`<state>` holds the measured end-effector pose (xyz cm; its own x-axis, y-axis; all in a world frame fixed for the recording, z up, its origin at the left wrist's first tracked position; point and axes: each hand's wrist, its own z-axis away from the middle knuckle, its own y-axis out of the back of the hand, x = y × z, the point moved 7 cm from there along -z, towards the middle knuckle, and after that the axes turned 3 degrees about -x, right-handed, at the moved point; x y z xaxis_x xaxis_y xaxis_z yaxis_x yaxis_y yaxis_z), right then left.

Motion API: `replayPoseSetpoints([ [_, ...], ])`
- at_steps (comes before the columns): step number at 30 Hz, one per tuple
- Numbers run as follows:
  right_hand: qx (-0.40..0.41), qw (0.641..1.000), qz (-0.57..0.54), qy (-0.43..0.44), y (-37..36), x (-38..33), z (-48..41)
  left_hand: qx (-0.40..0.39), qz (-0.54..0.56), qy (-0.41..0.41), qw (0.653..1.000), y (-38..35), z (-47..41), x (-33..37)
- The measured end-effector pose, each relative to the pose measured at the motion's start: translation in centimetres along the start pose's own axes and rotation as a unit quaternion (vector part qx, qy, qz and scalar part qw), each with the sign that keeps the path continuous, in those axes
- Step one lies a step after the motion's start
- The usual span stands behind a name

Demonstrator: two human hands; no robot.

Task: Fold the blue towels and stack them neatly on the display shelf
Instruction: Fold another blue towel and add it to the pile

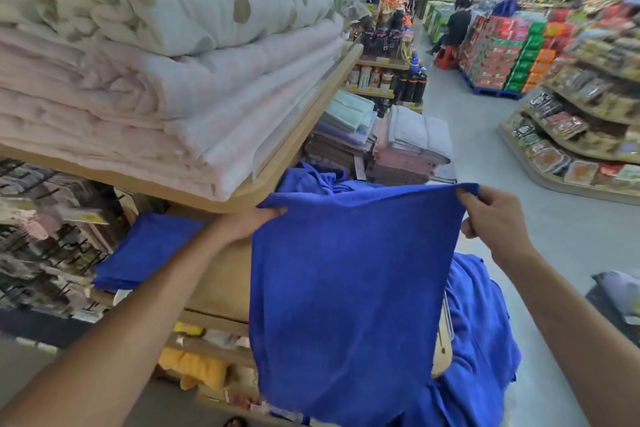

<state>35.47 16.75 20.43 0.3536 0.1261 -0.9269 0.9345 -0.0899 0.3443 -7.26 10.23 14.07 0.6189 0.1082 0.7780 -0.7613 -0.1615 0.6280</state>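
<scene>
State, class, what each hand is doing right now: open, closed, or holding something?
Left hand: closed, holding the blue towel's top left corner.
Right hand: closed, pinching the same towel's top right corner.

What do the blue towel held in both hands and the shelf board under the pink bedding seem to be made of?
Blue towel: probably microfibre or thin terry, matt. It hangs limp, with a fine fuzzy surface and no sheen.
Shelf board: looks like light wood or wood-look laminate, smooth. It has a pale tan colour and a rounded corner. The grain is too blurred to tell.
</scene>
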Motion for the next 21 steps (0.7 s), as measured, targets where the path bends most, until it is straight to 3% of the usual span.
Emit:
replayPoseSetpoints([
  [3,0.006,0.999,-0.019,-0.037,-0.8,-1.5,-4.0,0.02,0.068,0.03,0.997,-0.6,-3.7,0.8],
  [5,0.001,0.995,-0.075,-0.059,-1.9,-2.4,-7.0,0.003,0.144,0.097,0.985,-1.4,-5.9,1.0],
  [8,0.022,0.998,-0.058,-0.016,-3.4,-3.5,-10.7,-0.013,0.255,0.106,0.961,-3.1,-9.0,3.2],
  [11,-0.019,0.994,0.106,0.024,-5.9,-2.5,-12.2,-0.011,0.222,0.035,0.974,-4.6,-9.9,4.9],
  [14,-0.1,0.965,0.243,-0.018,-8.7,2.4,-10.6,-0.076,0.114,0.038,0.99,-7.1,-8.0,2.2],
  [17,-0.116,0.958,0.263,-0.016,-10.7,6.1,-5.8,-0.087,0.104,0.039,0.99,-7.8,-3.8,-1.3],
  [19,-0.134,0.959,0.249,0.016,-12.4,7.9,-0.9,-0.167,0.177,0.093,0.965,-8.5,0.6,-4.5],
  [21,-0.181,0.944,0.271,0.061,-14.5,9.5,4.3,-0.32,0.248,0.17,0.898,-9.4,6.4,-7.4],
])
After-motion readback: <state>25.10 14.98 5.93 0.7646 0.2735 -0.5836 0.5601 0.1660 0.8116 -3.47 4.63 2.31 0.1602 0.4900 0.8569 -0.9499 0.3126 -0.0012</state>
